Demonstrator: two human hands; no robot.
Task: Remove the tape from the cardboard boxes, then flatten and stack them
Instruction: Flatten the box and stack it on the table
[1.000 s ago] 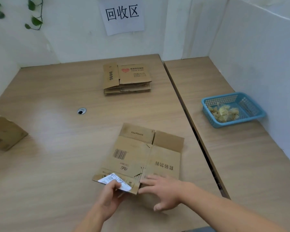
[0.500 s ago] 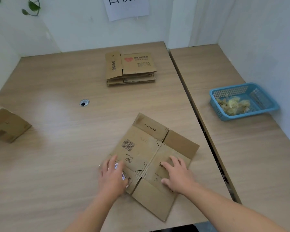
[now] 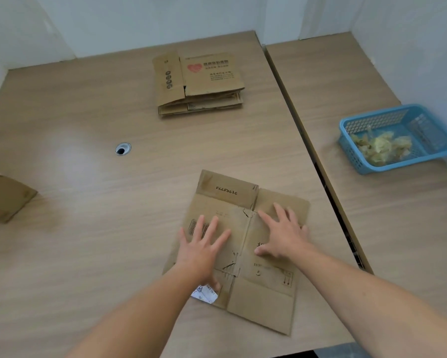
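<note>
Two hands, left and right, fingers spread flat, grasping nothing, press flattened box onto counter, likely creasing it for stack.

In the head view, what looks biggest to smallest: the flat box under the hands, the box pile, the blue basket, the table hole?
1. Flat box, though it is nearest the camera.
2. Box pile and blue basket look alike; the basket is cut off, so no ranking.
3. Table hole.
</note>
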